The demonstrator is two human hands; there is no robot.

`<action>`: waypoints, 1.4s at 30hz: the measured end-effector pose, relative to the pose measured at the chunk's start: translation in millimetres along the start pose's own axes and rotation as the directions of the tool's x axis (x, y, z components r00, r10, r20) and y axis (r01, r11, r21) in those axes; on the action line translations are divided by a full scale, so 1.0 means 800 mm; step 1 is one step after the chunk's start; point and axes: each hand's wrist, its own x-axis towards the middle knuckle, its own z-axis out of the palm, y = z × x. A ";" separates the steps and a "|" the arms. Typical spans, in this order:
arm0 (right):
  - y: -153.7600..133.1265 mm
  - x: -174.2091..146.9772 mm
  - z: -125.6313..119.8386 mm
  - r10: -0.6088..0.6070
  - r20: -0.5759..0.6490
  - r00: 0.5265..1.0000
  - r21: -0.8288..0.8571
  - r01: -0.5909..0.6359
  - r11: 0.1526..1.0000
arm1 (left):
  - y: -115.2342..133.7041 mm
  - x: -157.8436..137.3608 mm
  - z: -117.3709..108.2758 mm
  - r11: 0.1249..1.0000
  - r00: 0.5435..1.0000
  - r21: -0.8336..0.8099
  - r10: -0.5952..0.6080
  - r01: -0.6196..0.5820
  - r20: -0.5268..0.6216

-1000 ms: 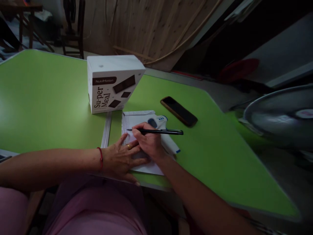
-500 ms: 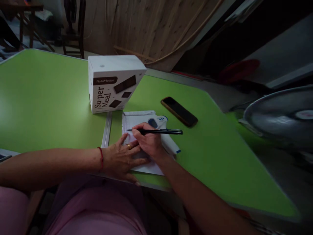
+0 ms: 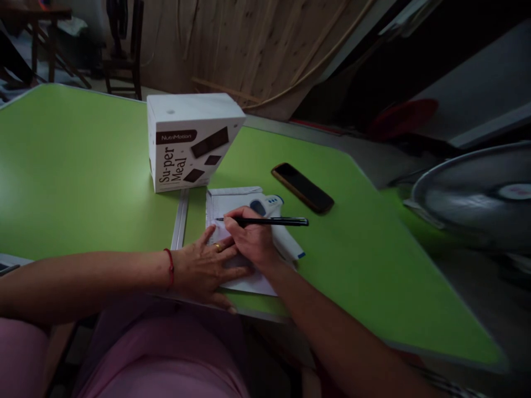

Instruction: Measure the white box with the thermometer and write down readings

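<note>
- Head view: the green worktop fills most of the frame, with a pale seam strip running across it just left of the paper.
- A fan sits off the worktop's right edge, well away from the paper.
- The white carton, printed "Su-per Meal", stands upright just behind the paper's far left corner.
- The paper lies flat near the worktop's front edge; both hands cover its near half.
- The left hand lies palm down and spread flat, pressing the paper's near left part; it grips nothing. It wears a ring, and a red thread circles the wrist.
- The right hand is curled closed round the pen, resting on the paper just beside the left hand.
- The white and blue thermometer lies on the paper's right side, partly behind the right hand.
- The dark phone lies flat on the worktop, to the right of the paper and beyond it.
- The black pen is tilted low, tip on the paper, barrel pointing right.
</note>
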 end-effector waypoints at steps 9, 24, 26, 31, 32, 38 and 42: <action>0.005 -0.001 0.002 0.013 -0.014 1.000 0.000 -0.013 1.000 | -0.002 -0.001 0.005 1.000 0.998 -0.010 0.013 -0.014 -0.064; 0.003 -0.001 0.001 0.005 -0.053 0.999 -0.023 -0.006 1.000 | -0.002 0.000 0.000 1.000 1.000 -0.010 0.004 -0.004 -0.013; 0.003 -0.001 0.001 0.006 -0.051 0.999 -0.025 -0.007 1.000 | -0.001 0.000 -0.001 1.000 1.000 -0.010 0.005 -0.005 -0.011; 0.002 0.001 0.001 0.002 -0.037 0.999 -0.026 -0.003 1.000 | -0.002 -0.001 0.001 1.000 0.999 -0.019 0.016 -0.017 -0.051; 0.001 0.001 0.000 0.002 -0.034 0.999 -0.026 -0.002 1.000 | -0.002 -0.001 0.002 1.000 0.998 -0.019 0.017 -0.018 -0.054; -0.001 0.001 -0.001 0.005 -0.036 0.999 -0.025 -0.006 1.000 | -0.002 -0.001 0.000 1.000 0.999 -0.026 0.011 -0.012 -0.031; 0.001 0.001 -0.003 0.011 -0.070 0.997 -0.013 -0.012 1.000 | -0.001 -0.001 -0.004 1.000 1.000 -0.017 0.005 -0.005 0.007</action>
